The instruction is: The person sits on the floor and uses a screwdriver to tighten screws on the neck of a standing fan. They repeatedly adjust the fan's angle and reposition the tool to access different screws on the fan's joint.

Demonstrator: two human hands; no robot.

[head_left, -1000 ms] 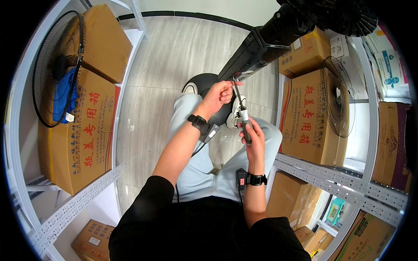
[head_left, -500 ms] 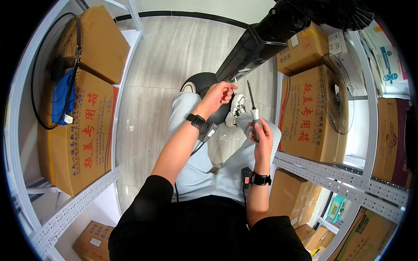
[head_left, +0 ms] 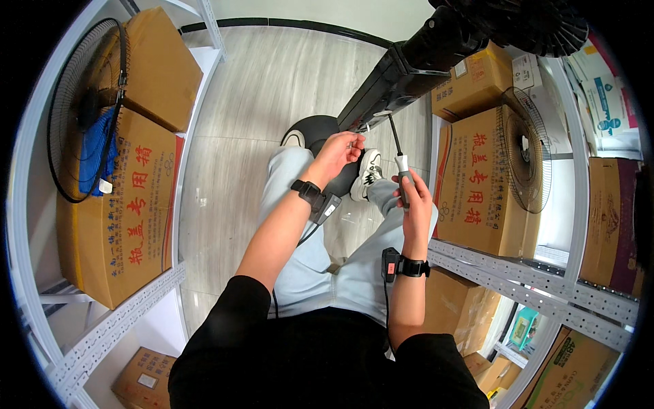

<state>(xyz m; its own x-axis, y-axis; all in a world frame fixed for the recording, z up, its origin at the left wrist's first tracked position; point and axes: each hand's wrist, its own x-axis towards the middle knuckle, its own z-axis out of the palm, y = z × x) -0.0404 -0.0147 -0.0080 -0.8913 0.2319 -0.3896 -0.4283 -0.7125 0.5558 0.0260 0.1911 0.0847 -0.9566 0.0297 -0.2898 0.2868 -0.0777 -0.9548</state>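
A black stand column (head_left: 398, 75) slants up to the upper right from a round dark base (head_left: 313, 126), with black fan-like parts (head_left: 524, 27) on top. My left hand (head_left: 337, 153) has its fingers closed at the column's lower end, beside a small metal piece; what they hold is too small to name. My right hand (head_left: 413, 198) grips a screwdriver (head_left: 402, 169) by its grey and white handle. The long shaft points up-left, its tip at or very near the column, right of my left hand.
Metal shelving (head_left: 507, 262) flanks me, holding cardboard boxes (head_left: 480, 174). A wire fan grille with blue cloth (head_left: 99, 153) leans at the left, another grille (head_left: 528, 150) at the right. My legs and shoes rest on the tiled floor (head_left: 245, 95).
The screwdriver tip left the spot by my left fingers and now sits higher and to the right at the column. My right hand rose and shifted right; my left hand barely moved.
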